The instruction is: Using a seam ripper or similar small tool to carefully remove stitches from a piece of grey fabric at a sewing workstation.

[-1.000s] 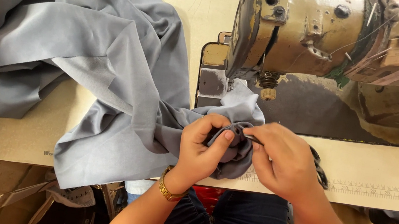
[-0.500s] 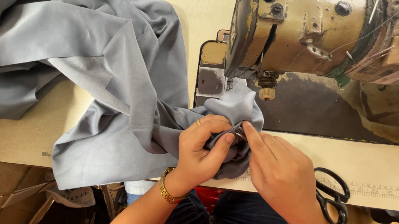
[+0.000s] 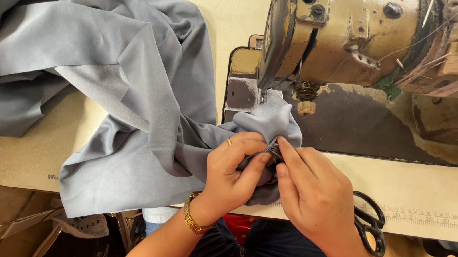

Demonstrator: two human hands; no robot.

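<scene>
Both hands meet at centre frame, just below the needle area of the worn cream-yellow metal sewing machine [image 3: 365, 40]. Left hand [image 3: 232, 172] with gold ring and gold bracelet [image 3: 191, 215]: fingers curled shut, pinching a bunched fold of the large grey woven fabric [image 3: 102, 79]. Right hand [image 3: 316, 196]: thumb and forefinger closed onto the same fold from the right side, tips touching the left hand's tips. Something small and dark sits between the fingertips at the pinch; too small to tell what it is.

Key relation: the pinched fold lies directly between the two sets of fingertips, both hands equally on it, neither nearer. From the pinch the cloth runs up to the machine bed just above, and its bulk trails off to the upper left of the frame, so the long axis goes from lower centre to upper left. The left forearm lies over the trailing side; the right hand is on the free side.

Black-handled metal scissors [image 3: 370, 225] lie on the pale wooden table [image 3: 440, 193] at lower right, just beside the right wrist, not held. A printed ruler strip runs along the table edge there.
</scene>
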